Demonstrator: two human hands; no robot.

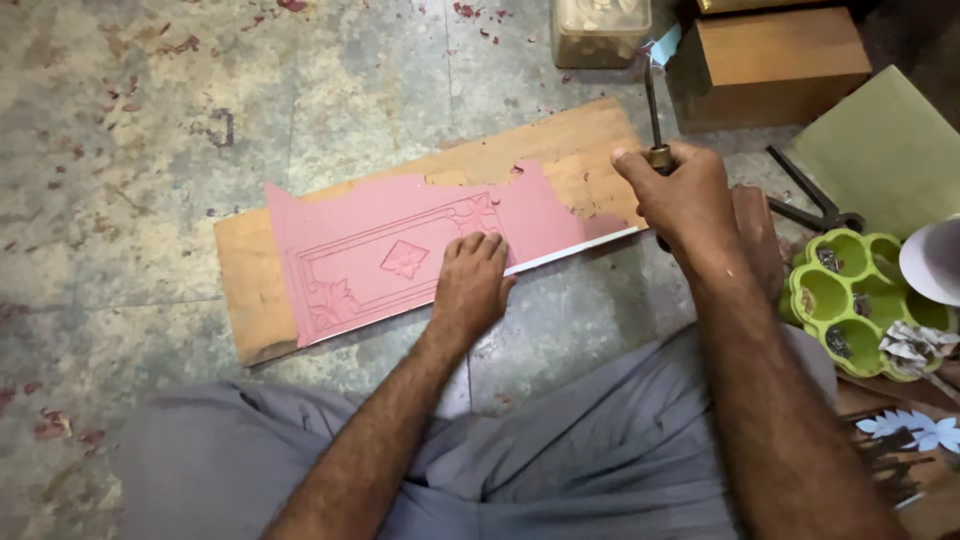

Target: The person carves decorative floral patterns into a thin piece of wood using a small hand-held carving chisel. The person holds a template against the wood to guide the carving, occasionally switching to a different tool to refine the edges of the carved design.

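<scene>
A pink sheet (380, 255) with an embossed frame, a diamond and leaf patterns lies on a wooden board (560, 150) on the floor. My left hand (472, 283) presses flat on the sheet's near edge, fingers together. My right hand (685, 200) is closed around the handle of a metal tool (651, 100) whose shaft points away from me, above the board's right end. The tool's tip is near a plastic container.
A wooden box (775, 60) and a clear plastic container (600, 30) stand at the back. Black scissors (810, 205) lie beside a green card (885, 150). A green flower-shaped tray (850, 300) and white paper flowers (915, 430) are at right. Pink scraps dot the floor.
</scene>
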